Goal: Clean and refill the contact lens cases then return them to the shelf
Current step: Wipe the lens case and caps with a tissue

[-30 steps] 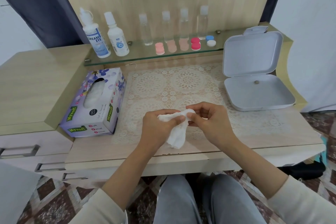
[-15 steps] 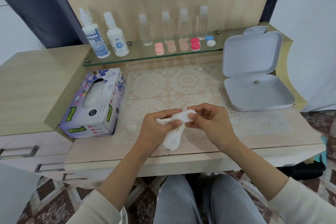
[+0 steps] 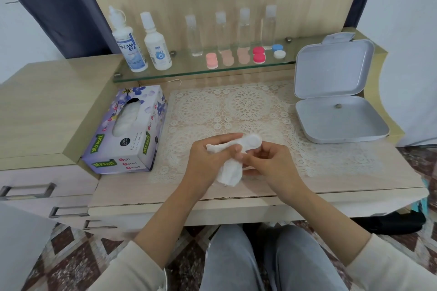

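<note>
Left hand [image 3: 208,160] gripped the tissue [image 3: 229,173] against the white lens case [image 3: 251,142]; right hand [image 3: 272,163] pinched the case, right of the tissue box [image 3: 127,130]. Risk: the small case could slip from a loose pinch.

One head-worn camera looks forward and down, close over the desk [image 3: 354,179].
</note>
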The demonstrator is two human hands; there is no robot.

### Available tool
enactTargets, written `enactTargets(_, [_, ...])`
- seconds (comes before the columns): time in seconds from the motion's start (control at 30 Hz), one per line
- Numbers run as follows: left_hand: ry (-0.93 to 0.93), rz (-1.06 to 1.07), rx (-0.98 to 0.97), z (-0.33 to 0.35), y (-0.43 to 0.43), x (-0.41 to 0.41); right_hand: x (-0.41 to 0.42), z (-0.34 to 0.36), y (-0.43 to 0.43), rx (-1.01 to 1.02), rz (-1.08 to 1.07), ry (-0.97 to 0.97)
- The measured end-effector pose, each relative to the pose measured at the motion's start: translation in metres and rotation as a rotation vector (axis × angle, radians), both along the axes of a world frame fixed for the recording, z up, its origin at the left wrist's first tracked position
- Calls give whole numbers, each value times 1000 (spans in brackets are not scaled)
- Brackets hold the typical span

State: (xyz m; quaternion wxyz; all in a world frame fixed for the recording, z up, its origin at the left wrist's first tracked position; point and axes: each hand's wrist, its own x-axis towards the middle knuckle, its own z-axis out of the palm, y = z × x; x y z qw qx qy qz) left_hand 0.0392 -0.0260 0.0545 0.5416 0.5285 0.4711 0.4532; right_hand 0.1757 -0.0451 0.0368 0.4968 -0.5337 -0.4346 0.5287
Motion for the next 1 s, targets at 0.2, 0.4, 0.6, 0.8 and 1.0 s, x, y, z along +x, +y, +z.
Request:
enactTargets(0.2, [-51,-5,-45,-2,3,-5,10,-4,0,30,-49,-58])
enactTargets(0.4, [41,35,16,-7,4,-11,22,0,0,43,-30,-4])
enactTargets(0.6, [-66,38,-68,-7,2,-8,23,6,3,147,-33,-208])
enactTargets(0.8, [-53,-16,-81,-6,0,-6,21,8,5,169,-38,-242])
enactTargets(1.0, [-49,-26,-76,-4,-2,-4,22,7,7,154,-52,-240])
